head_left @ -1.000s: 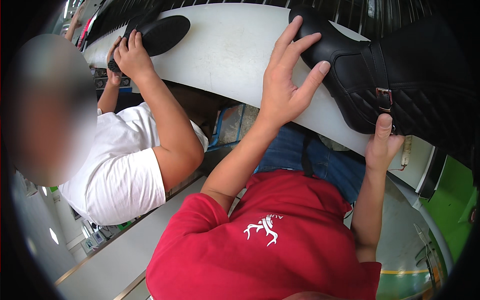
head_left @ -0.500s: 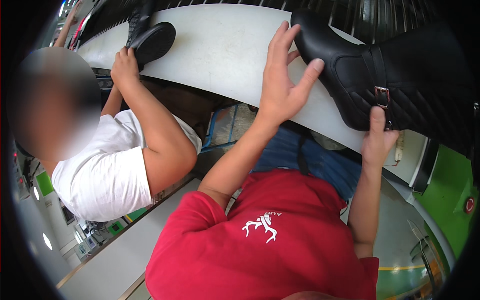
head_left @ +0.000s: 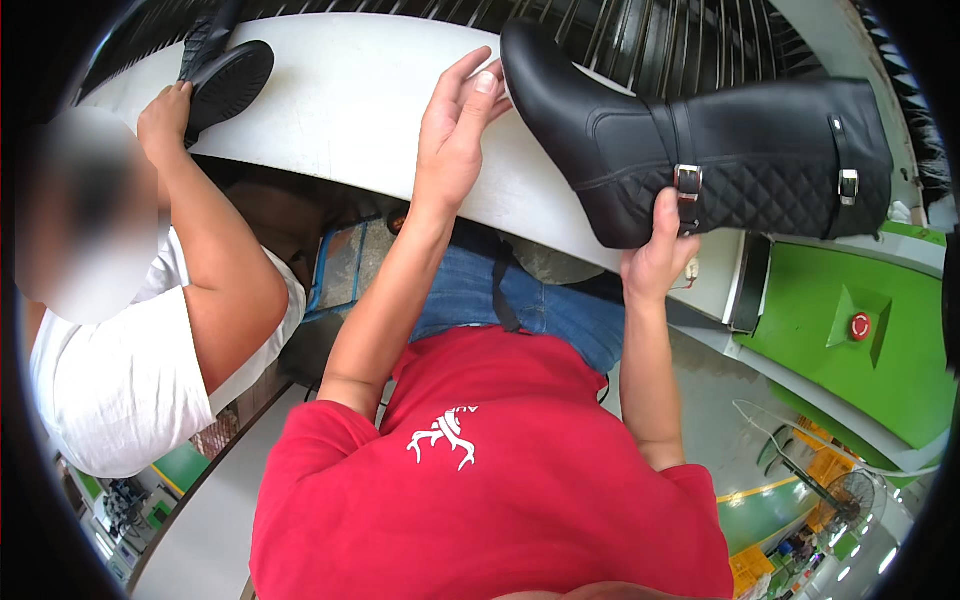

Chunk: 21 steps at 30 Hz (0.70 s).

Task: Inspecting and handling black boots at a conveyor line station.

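A tall black boot [head_left: 600,125] with quilted panels and silver buckles lies sideways across the upper right, toe to the left. My right hand [head_left: 655,247] grips it from below at the ankle, thumb up beside the ankle buckle [head_left: 688,182]; its other fingers are hidden behind the boot. At the toe, my left hand [head_left: 455,140] is raised with its fingers extended and holds nothing. Its fingertips are right beside the toe; whether they touch it I cannot tell.
A white worktop [head_left: 350,85] runs in front of me, with a metal-rod rack [head_left: 640,45] behind it. At left, a co-worker in a white shirt [head_left: 110,370] handles another black boot [head_left: 232,85]. A green machine panel [head_left: 850,350] with a red button [head_left: 860,326] stands at right.
The view has swung right, so the boot's whole shaft and second buckle now show. My left thumb has drawn in toward the fingers. My right hand keeps its grip at the ankle.
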Available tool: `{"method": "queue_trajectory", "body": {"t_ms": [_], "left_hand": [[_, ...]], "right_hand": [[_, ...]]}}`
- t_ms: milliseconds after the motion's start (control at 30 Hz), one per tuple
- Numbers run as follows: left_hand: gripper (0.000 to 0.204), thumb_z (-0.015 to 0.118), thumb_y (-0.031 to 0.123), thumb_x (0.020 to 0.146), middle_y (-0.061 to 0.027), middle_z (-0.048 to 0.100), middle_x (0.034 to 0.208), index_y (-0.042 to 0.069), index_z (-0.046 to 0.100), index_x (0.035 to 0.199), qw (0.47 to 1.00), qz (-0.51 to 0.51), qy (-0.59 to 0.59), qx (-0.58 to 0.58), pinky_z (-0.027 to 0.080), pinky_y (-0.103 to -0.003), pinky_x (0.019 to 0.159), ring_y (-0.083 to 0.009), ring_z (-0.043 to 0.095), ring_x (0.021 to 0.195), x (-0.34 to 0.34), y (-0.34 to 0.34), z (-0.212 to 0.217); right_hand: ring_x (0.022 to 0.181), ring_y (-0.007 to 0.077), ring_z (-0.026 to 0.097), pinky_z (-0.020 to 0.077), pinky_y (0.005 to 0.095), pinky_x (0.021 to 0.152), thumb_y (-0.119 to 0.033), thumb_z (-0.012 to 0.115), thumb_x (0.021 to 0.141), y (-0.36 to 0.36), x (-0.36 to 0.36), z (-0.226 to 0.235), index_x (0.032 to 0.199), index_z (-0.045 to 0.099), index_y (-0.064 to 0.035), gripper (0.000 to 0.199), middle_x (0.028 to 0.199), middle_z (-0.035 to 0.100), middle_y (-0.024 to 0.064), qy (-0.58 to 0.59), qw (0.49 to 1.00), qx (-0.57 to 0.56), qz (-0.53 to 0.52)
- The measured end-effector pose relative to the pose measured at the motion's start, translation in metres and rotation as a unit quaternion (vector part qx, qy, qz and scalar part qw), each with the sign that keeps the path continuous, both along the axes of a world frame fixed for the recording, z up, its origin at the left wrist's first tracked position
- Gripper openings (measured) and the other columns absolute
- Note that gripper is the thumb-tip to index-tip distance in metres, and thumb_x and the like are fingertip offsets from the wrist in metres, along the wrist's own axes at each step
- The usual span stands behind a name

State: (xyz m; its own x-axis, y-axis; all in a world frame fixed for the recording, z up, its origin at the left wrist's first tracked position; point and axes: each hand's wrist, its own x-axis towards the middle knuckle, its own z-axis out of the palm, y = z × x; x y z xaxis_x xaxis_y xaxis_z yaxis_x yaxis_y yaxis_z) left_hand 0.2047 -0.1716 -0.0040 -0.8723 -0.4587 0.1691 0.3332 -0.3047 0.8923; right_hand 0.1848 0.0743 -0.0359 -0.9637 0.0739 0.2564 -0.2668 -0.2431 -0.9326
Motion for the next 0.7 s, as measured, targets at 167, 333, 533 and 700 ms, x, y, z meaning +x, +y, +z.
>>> {"method": "queue_trajectory", "body": {"t_ms": [167, 333, 533, 700], "left_hand": [[0.067, 0.077, 0.021, 0.103, -0.0228, 0.07, 0.137, -0.01, 0.045, 0.154, 0.999, -0.003, 0.05, -0.015, 0.055, -0.038, 0.111, -0.0235, 0.068, 0.126, -0.018, 0.001, 0.047], [0.063, 0.085, 0.005, 0.093, -0.0208, 0.073, 0.132, -0.009, 0.055, 0.147, 0.99, -0.019, 0.14, -0.025, 0.058, -0.035, 0.107, -0.0219, 0.071, 0.121, -0.036, -0.003, 0.096], [0.059, 0.09, 0.006, 0.088, -0.0159, 0.077, 0.124, -0.005, 0.064, 0.14, 0.983, -0.007, 0.141, -0.117, 0.059, -0.032, 0.1, -0.0189, 0.074, 0.112, -0.032, -0.001, 0.118], [0.058, 0.093, 0.008, 0.084, -0.0137, 0.078, 0.118, -0.001, 0.068, 0.136, 0.976, 0.035, 0.112, -0.185, 0.059, -0.031, 0.097, -0.019, 0.075, 0.108, -0.024, 0.002, 0.127]], "right_hand": [[0.117, 0.0202, 0.065, 0.0472, 0.0374, 0.111, -0.008, 0.087, 0.091, 0.0, 0.01, -0.004, 0.138, 0.065, 0.0004, 0.052, 0.128, 0.069, 0.0076, 0.073, 0.995, 0.065, -0.006], [0.138, 0.0281, 0.057, 0.0432, 0.0413, 0.12, -0.015, 0.095, 0.082, -0.011, 0.008, 0.016, 0.162, 0.034, 0.0014, 0.102, 0.151, 0.055, 0.0193, 0.029, 0.924, 0.373, 0.083], [0.134, 0.0385, 0.063, 0.0532, 0.0445, 0.112, -0.019, 0.095, 0.08, -0.036, 0.018, 0.041, 0.158, 0.043, 0.0011, 0.095, 0.151, 0.056, 0.0269, 0.045, 0.936, 0.309, 0.162], [0.133, 0.0472, 0.063, 0.0558, 0.0497, 0.109, -0.014, 0.085, 0.089, -0.035, 0.017, 0.042, 0.16, 0.037, -0.0046, 0.086, 0.157, 0.051, 0.0301, 0.143, 0.884, 0.413, 0.165]]}}
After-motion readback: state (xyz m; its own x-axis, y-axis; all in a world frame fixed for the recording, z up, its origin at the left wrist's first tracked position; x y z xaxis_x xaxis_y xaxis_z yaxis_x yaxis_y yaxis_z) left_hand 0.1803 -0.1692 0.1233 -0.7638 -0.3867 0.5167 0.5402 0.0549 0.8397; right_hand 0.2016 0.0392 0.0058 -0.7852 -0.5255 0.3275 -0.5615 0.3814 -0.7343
